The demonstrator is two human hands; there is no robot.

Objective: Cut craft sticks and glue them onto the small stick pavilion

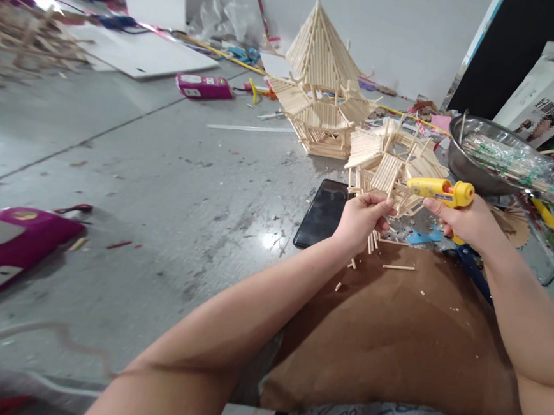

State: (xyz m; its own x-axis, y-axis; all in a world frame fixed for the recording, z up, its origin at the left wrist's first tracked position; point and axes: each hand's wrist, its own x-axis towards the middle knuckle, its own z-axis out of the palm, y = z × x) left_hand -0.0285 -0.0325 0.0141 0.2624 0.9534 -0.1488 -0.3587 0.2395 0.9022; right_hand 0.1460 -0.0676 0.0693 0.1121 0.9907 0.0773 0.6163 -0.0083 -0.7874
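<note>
My left hand (361,219) grips a small model made of wooden sticks (390,162) by its lower edge and holds it above my lap. My right hand (468,221) holds a yellow glue gun (439,190), whose nozzle points left and touches the stick model. A brown cloth (392,331) lies over my lap, and a few loose sticks (398,267) rest on it just below the hands.
A finished stick pagoda (321,86) stands on the grey floor behind the model. A black phone (323,212) lies left of my left hand. A metal bowl (476,166) with bagged sticks sits at right. Magenta boxes (5,244) lie at left and farther back (204,86).
</note>
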